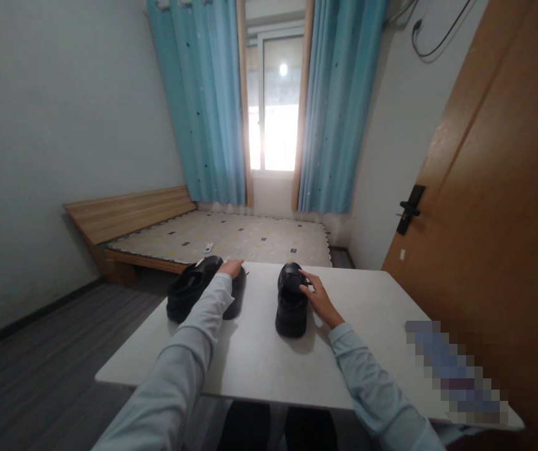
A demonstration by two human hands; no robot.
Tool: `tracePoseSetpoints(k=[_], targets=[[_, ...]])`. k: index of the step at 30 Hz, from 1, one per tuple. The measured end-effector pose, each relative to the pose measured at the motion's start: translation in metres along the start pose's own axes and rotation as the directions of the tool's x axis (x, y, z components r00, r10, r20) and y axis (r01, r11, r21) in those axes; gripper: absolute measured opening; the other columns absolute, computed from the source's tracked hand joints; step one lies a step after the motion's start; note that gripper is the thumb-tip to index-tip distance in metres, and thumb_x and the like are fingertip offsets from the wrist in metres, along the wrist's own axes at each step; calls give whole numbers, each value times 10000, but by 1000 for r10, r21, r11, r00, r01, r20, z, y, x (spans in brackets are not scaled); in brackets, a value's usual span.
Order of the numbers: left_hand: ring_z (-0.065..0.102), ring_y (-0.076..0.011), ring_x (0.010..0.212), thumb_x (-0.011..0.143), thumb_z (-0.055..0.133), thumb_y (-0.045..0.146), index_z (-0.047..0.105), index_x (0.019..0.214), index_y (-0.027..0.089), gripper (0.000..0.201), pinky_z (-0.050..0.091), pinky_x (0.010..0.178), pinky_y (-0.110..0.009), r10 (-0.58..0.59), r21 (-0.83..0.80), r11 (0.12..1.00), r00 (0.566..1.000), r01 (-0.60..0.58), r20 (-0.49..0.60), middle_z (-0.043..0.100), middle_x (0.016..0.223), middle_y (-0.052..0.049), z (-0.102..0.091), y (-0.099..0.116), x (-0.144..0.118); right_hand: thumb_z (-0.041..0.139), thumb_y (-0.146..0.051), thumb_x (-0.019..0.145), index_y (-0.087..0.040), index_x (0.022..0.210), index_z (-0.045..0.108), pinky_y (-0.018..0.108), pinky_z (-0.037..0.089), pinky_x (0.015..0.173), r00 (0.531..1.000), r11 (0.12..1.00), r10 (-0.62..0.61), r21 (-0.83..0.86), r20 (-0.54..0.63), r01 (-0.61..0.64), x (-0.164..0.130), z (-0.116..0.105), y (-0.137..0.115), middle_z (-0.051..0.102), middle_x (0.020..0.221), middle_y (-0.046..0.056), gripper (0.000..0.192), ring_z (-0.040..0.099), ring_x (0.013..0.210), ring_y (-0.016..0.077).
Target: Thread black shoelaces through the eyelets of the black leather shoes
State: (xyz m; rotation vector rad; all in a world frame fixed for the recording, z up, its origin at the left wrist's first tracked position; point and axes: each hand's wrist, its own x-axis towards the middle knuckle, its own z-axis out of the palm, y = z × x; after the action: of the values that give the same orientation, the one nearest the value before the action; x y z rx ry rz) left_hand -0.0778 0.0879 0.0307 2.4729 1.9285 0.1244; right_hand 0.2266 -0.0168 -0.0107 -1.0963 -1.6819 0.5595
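White, round-cornered table (254,357): at far left, a chunky black shoe (191,285); then the left hand (231,268) over a dark-grey, partly hidden piece (235,297) – grip unclear; rightward, an upright black shoe (291,307), the right hand's (318,297) parted thumb and fingers touching it – apparently positioning, calling for a steady hold.

The left arm (175,357) stretches forward, its left hand (232,268) turned back-up. The right forearm (367,369) (loosely sleeved) slants inward, the right hand's (319,299) thumb and fingertips parted.
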Motion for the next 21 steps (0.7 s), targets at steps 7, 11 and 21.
tracePoseSetpoints(k=[7, 11, 21], targets=[[449, -298, 1233, 841, 416, 147, 405, 1342, 208, 504, 231, 1042, -551, -132, 61, 990, 987, 126, 90, 528, 1290, -186, 13, -8, 4, 513, -274, 798, -223, 1241, 544, 382, 464, 886, 1000, 1000, 3, -15, 9, -3, 0, 0, -1, 533, 1198, 98, 447, 502, 1107, 228], [447, -321, 1226, 843, 418, 155, 395, 1355, 196, 515, 215, 1032, -591, -144, 69, 988, 986, 139, 86, 496, 1293, -215, 14, -8, 7, 510, -270, 801, -242, 1228, 541, 381, 462, 886, 1000, 1000, 10, -21, 5, -10, 0, 1, 0, 527, 1208, 85, 429, 502, 1104, 224], [529, -272, 1112, 839, 327, 52, 547, 1108, 78, 348, 396, 954, -424, -103, 53, 993, 995, 102, 18, 458, 1244, -231, 14, -7, -1, 562, -260, 742, -227, 1217, 511, 418, 462, 892, 1000, 999, 13, -39, 10, -12, 1, 2, 4, 494, 1224, 98, 479, 480, 1117, 250]])
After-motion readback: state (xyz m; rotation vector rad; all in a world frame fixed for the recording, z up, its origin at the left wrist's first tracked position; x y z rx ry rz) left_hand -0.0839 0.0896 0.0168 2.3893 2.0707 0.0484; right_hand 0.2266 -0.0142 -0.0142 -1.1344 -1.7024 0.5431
